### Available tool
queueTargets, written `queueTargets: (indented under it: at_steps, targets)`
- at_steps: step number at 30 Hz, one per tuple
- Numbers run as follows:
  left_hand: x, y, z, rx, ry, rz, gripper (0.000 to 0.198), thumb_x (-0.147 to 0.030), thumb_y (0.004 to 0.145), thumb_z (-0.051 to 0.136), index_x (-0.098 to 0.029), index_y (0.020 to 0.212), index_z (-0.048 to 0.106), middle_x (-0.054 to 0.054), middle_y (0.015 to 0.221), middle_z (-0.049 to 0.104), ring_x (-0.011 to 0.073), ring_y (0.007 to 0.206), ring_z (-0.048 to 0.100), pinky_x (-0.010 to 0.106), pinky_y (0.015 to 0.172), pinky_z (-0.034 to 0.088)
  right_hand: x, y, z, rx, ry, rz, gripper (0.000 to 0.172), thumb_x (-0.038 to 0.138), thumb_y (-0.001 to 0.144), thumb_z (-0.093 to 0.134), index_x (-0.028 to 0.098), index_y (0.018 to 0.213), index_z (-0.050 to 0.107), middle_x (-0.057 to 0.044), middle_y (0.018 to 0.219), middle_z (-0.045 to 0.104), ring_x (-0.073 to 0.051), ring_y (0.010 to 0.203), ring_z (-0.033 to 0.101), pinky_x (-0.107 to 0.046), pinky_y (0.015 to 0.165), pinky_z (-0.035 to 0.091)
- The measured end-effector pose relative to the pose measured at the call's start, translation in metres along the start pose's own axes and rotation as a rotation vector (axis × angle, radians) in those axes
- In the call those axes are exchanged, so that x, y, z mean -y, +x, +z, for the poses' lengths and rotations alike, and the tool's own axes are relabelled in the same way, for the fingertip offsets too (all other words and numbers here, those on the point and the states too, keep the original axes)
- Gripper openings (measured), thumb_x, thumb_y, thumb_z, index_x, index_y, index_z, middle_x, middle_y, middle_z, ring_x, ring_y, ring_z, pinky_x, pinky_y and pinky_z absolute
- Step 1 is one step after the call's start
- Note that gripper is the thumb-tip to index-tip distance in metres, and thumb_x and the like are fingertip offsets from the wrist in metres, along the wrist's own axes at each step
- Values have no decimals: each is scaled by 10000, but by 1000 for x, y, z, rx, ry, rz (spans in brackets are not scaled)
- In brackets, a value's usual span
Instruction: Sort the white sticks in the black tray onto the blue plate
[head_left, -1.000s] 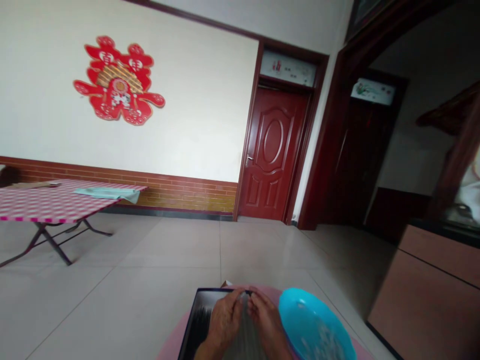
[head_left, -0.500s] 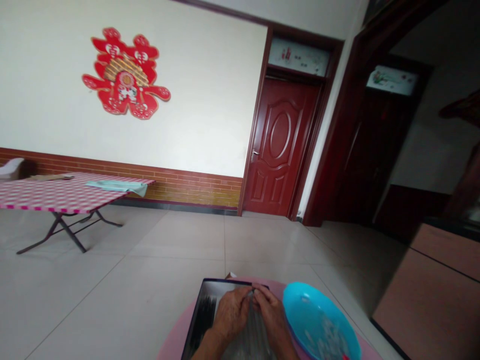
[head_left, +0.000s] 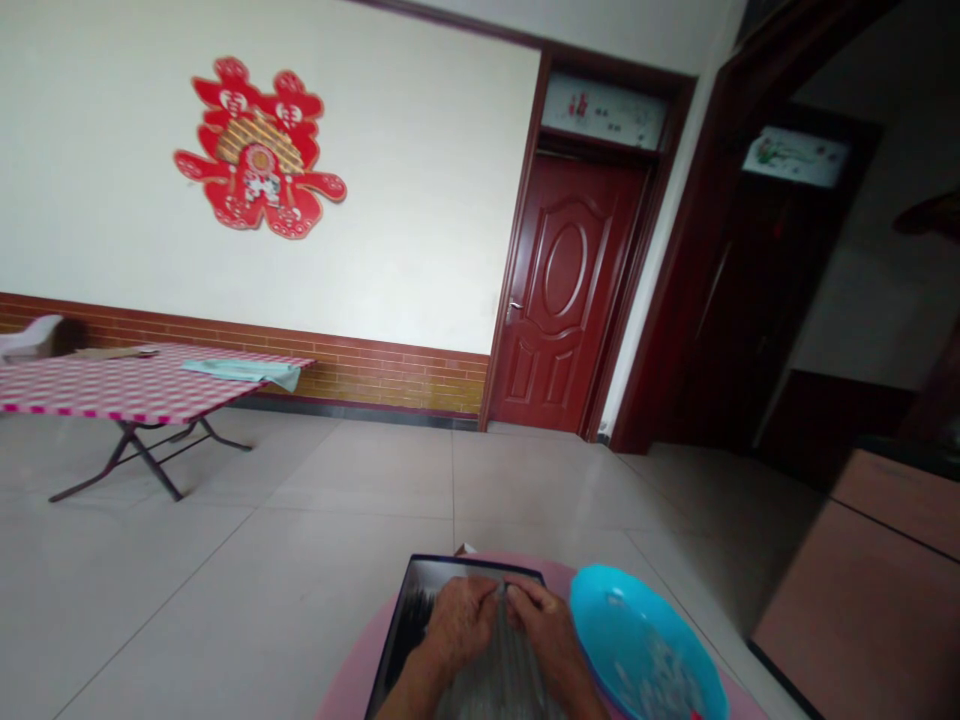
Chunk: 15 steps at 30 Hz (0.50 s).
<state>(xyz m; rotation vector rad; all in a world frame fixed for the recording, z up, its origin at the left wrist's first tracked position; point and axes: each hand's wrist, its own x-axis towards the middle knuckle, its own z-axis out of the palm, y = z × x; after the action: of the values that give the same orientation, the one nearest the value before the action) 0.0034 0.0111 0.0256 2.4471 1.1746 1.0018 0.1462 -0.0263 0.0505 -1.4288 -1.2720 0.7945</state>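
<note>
A pink table, probably round though its near part is cut off, carries a dark-rimmed box left and a blue basin right.

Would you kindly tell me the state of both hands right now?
Left hand: closed in a pinch; anything held is too small to tell.
Right hand: likewise pinched closed; anything held unclear.

One red, double-lobed ornament, hangs on cream wall. One folding table with pink-and-white checked top, stands on crossed dark legs; pale turquoise cloth lies at its edge. One glossy dark-red panelled door, silver handle.
</note>
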Motion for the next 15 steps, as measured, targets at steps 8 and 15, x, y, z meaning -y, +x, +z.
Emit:
queueTargets:
  at_steps: [8, 15]
  targets:
    - [4, -1, -2, -86, 101, 133, 268, -203, 881, 405, -211, 926, 669, 60, 842, 708, 210, 827, 649, 334, 786, 488, -5, 2, 0, 46, -1, 25, 349, 489, 724, 542, 173, 713, 688, -26, 611, 649, -182, 596, 575, -280, 582, 443]
    - [-4, 0, -5, -67, 199, 153, 245, -182, 877, 425, -205, 929, 663, 67, 806, 653, 214, 815, 598, 357, 797, 467, -19, 6, 7, -112, -308, -234, 434, 536, 822, 378, 209, 682, 627, -93, 725, 694, -228, 700, 626, -311, 663, 434]
